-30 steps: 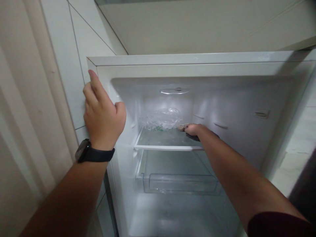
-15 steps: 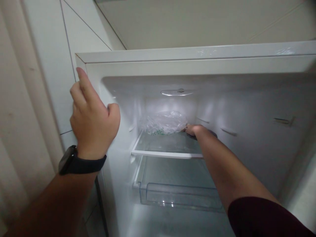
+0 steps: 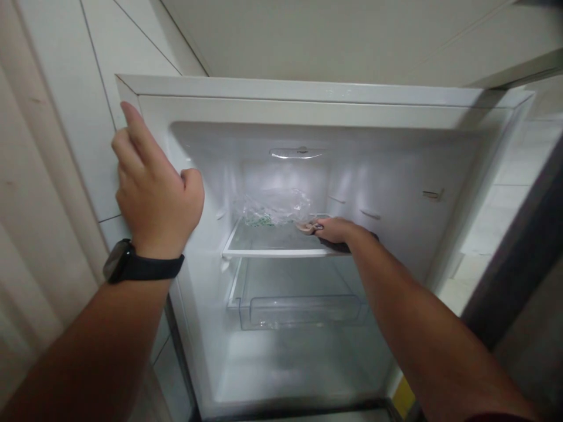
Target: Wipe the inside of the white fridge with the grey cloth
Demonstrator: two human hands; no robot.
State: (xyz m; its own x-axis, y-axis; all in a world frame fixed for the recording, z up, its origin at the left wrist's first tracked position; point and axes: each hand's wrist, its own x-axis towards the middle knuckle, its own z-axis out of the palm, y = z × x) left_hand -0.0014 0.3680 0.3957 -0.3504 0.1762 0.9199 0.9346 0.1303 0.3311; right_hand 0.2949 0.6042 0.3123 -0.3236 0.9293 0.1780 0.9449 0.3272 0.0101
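Note:
My left hand, with a black watch on the wrist, grips the left front edge of an open white refrigerator. Its index finger points up along the side and the thumb lies inward. Deep inside, my right hand is closed on a crumpled beige cloth over the upper glass shelf. Something dark shows under the right wrist, partly covered by the arm. Behind the cloth lies a crumpled clear plastic bag with green print.
Below the upper shelf is a clear plastic drawer. A lamp cover sits at the top inside. A pale curtain-like surface and white tiles flank the left side; a dark upright edge stands at the right.
My right hand has drawn the beige cloth slightly forward from beside the bag, so more of it shows. The view has shifted back and right. My left hand stays on the edge.

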